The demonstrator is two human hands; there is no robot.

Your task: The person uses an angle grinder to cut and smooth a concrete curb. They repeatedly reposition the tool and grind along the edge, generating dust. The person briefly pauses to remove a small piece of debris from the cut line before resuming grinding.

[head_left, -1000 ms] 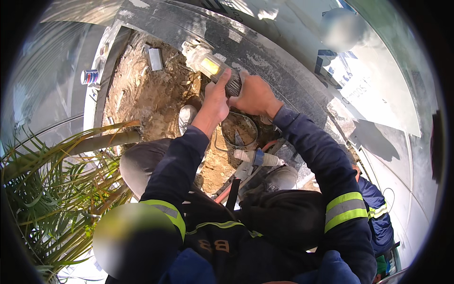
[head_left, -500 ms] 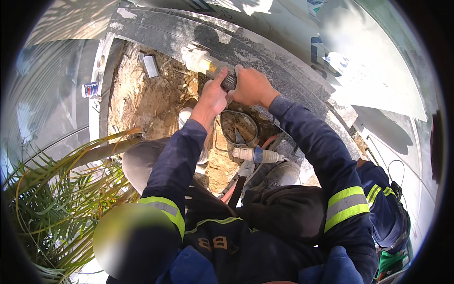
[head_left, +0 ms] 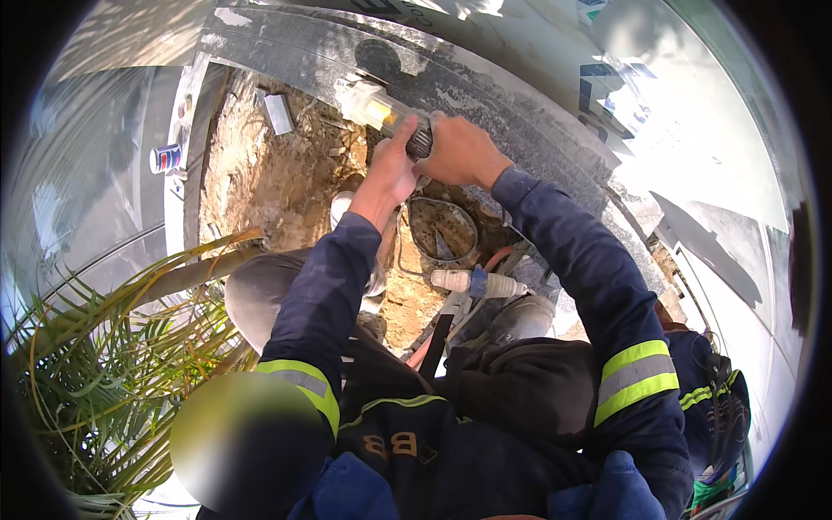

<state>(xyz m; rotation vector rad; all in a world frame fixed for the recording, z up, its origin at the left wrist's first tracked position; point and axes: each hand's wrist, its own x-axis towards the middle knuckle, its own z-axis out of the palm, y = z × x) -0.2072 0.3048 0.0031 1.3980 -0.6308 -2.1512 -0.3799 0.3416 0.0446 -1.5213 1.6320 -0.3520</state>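
Observation:
Both my hands are closed around a cylindrical fitting (head_left: 381, 113), held out over a dug-out patch of soil. It has a pale, partly see-through body with yellow inside and a grey ribbed collar (head_left: 421, 141). My left hand (head_left: 392, 170) grips it from below, thumb along its side. My right hand (head_left: 469, 152) wraps the collar end, fingers partly hidden. Below my hands is a round bucket (head_left: 476, 236) with dirt and a small pointed metal tool (head_left: 443, 249) inside. A ribbed white and blue connector (head_left: 481, 282) lies near my knees.
A grey stone ledge (head_left: 520, 143) runs behind the soil (head_left: 251, 165). A small can (head_left: 165, 159) stands at left, and a pale rectangular piece (head_left: 279, 114) lies on the dirt. Palm fronds (head_left: 121, 373) fill the lower left. Another person's navy, striped sleeve (head_left: 706, 394) is at right.
My hands stay on the fitting, with only a slight shift of grip. The view has moved a little, and the other person at right has shifted slightly.

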